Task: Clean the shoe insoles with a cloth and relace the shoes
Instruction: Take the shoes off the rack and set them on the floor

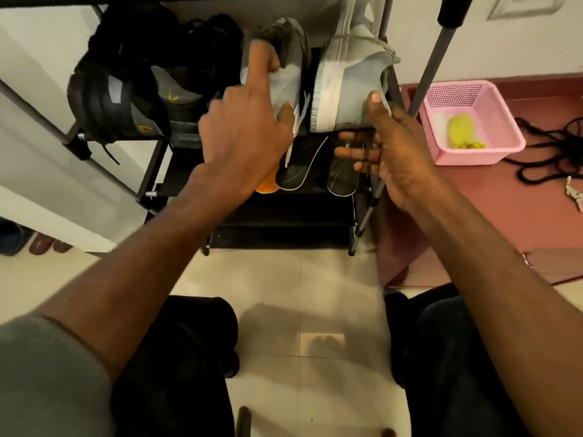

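2 grey shoes stand on the upper shelf of a shoe rack [151, 171], side by side and touching or nearly so. The left grey shoe [285, 80] shows a dark opening and pale grey fabric, with a loose lace end [287, 156] hanging below it; the right grey shoe [350, 80] lies on its side, its thick white sole edge turned toward the left shoe. The left hand [243, 137] grips the left shoe, forefinger stretched up over its collar and thumb pressed against its near side. The right hand [388, 152] holds the heel of the right shoe, thumb on top of the heel edge and fingers spread beneath it. On the shelf below lie 2 dark insoles [296, 171], each with a pale rim, side by side and partly hidden by the hands, with something orange [266, 186] just left of them. To the left on the upper shelf sit 2 black shoes [132, 99] with grey and yellow marks. To the right of the rack, on a reddish floor, stands 1 pink perforated basket [492, 121] holding a yellow cloth [460, 132]; farther right lies a tangle of black cord [549, 152]. Near the bottom, pale floor tiles show between the person's dark-trousered knees.
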### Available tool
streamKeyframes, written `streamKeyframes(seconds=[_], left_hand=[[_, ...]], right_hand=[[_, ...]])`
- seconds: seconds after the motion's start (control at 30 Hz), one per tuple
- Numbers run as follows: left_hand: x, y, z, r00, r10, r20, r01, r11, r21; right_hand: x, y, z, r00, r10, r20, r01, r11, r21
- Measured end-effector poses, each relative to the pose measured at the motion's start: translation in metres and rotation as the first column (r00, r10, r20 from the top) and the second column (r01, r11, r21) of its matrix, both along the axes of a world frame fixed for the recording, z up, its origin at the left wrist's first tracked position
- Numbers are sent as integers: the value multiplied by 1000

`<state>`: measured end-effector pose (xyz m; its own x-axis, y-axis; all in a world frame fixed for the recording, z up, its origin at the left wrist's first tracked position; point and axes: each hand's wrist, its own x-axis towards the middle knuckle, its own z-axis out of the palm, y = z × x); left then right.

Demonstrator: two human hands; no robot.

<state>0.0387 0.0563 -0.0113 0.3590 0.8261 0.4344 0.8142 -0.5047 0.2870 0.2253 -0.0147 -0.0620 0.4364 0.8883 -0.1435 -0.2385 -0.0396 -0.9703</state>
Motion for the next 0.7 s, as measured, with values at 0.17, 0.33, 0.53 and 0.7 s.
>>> streamKeyframes(seconds=[0.17,0.33,0.53,0.7], left_hand=[[5,29,22,957,59,-285,-85,993,-77],[9,35,36,978,29,-204,-74,973,-218],[-22,-18,29,991,50,-122,-78,969,-236],[-54,-100,19,999,26,-31,-33,971,-238]], right_hand=[[8,-4,0,994,104,30,-105,994,25],[-4,-1,7,987,84,138,-93,994,60],[-15,-39,19,883,2,470,-64,991,116],[-41,-107,20,711,-94,697,-45,983,178]])
